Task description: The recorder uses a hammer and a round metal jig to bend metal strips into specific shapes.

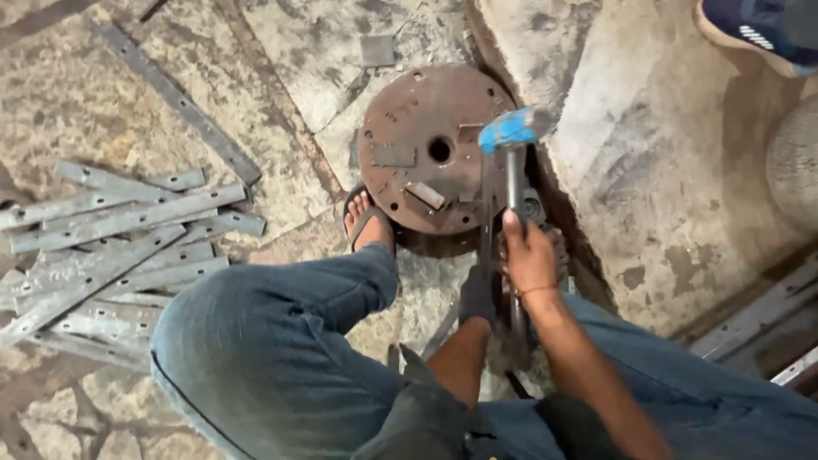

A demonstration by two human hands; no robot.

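- While the person is squatting over the stone floor [102, 102], the right hand [528, 255] is gripping a hammer [511, 162] by its metal shaft, fingers wrapped tight around it, just right of the frame's centre.
- The hammer's blue head is hanging above the right edge of a rusty round plate [426, 145], which is lying flat on the floor at upper centre, with a hole in its middle and small metal pieces sitting on it.
- The left hand [477, 294], wearing a dark glove, is closing its fingers around a thin flat metal strip [486, 213] that is standing nearly upright against the plate's right side, just beside the hammer shaft.
- A bare foot in a sandal [366, 221] is pressing against the plate's lower left rim.
- A pile of grey flat metal bars [111, 247] is lying at the left of the frame, well apart from the hands, and one long bar [179, 102] is lying alone at upper left.
- Another person's blue shoe [758, 30] is showing in the upper right corner.
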